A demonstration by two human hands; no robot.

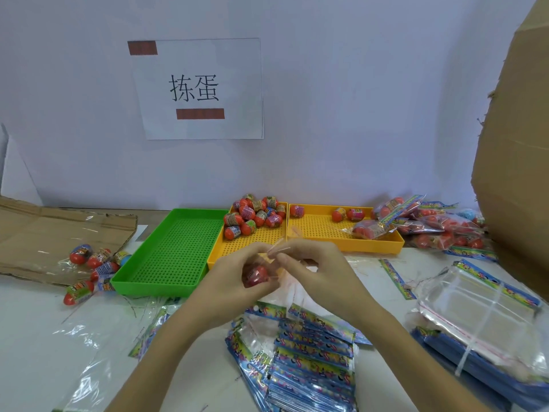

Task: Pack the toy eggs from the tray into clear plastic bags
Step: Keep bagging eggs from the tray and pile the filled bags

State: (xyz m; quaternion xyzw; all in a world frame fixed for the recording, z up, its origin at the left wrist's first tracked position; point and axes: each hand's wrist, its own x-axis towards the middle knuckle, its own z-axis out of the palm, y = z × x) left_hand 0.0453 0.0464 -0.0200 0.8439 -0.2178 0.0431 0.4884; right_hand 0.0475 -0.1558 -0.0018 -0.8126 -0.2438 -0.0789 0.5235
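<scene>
My left hand (234,278) grips a red toy egg (256,275) that sits inside a clear plastic bag (292,288). My right hand (309,264) pinches the top edge of that same bag, close to my left fingers. Behind my hands, the left yellow tray (252,243) carries a heap of red toy eggs (257,215) at its far end. A second yellow tray (315,230) to its right holds a few loose eggs (346,215) and one filled bag (371,228). Empty bags with blue printed headers (312,352) lie stacked below my hands.
An empty green tray (175,254) stands left of the yellow ones. Loose eggs (95,269) lie on a flat cardboard sheet (44,233) at the left. Filled bags (436,224) pile up at the back right beside a tall cardboard box (514,144). More clear bags (481,319) lie at right.
</scene>
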